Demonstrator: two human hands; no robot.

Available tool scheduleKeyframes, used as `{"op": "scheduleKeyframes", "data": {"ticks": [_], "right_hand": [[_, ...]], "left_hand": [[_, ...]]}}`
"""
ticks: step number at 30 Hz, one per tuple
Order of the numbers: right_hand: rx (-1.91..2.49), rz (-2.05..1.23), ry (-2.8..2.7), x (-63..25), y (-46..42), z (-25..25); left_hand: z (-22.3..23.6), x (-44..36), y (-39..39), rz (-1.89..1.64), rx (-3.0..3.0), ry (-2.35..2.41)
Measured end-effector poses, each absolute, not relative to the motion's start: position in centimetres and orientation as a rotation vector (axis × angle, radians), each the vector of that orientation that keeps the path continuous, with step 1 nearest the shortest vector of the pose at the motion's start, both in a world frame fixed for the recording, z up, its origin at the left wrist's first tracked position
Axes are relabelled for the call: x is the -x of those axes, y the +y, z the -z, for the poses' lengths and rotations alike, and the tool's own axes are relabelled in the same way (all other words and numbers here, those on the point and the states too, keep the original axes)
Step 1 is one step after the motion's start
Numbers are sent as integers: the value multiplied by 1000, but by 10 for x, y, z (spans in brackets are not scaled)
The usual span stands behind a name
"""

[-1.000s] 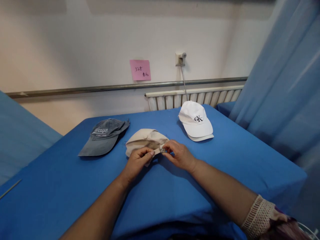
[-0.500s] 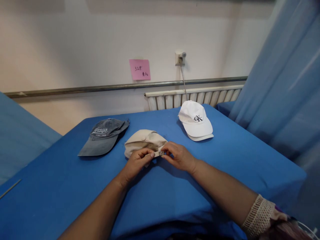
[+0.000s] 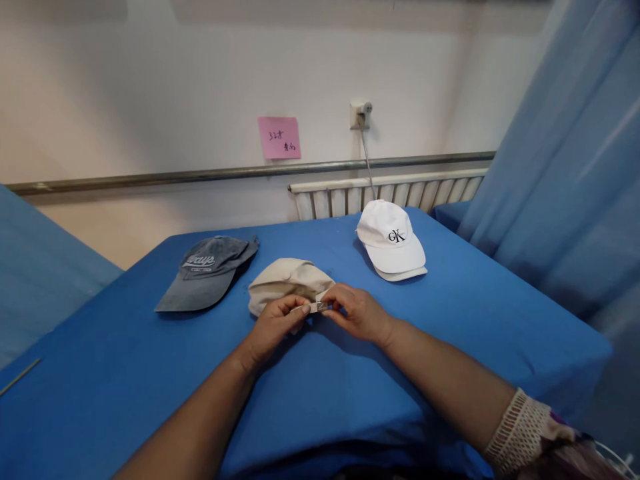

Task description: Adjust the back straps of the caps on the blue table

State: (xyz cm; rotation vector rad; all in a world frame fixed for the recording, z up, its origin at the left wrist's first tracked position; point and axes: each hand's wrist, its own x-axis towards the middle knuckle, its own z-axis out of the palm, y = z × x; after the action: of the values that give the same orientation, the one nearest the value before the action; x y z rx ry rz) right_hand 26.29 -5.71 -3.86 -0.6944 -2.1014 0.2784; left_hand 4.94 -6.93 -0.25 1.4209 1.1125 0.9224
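Note:
A beige cap point(image 3: 287, 275) lies at the middle of the blue-covered table, its back strap turned toward me. My left hand point(image 3: 277, 323) pinches the cap's strap point(image 3: 313, 307) between thumb and fingers. At the strap's other end, my right hand point(image 3: 357, 312) is closed on the small metal buckle point(image 3: 323, 307). Fingers partly hide both the strap and the buckle. The cap's brim does not show from here.
A grey cap point(image 3: 207, 273) with white lettering lies to the left. White caps point(image 3: 390, 233), stacked, sit at the back right. Behind the blue table point(image 3: 150, 373) are a radiator point(image 3: 390, 193) and a metal rail point(image 3: 200, 177). Blue curtains point(image 3: 565, 167) hang on either side.
Almost nothing differs. Both hands keep hold of the strap and buckle, with only a slight shift of the strap between the fingers.

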Motion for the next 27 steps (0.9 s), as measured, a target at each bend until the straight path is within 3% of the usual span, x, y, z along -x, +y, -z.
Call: {"op": "scheduleKeyframes", "data": {"ticks": [27], "right_hand": [[840,-187,-2175,-262,-57,41]], "left_hand": [[5,-51,-67,-891,-1478,1149]]}}
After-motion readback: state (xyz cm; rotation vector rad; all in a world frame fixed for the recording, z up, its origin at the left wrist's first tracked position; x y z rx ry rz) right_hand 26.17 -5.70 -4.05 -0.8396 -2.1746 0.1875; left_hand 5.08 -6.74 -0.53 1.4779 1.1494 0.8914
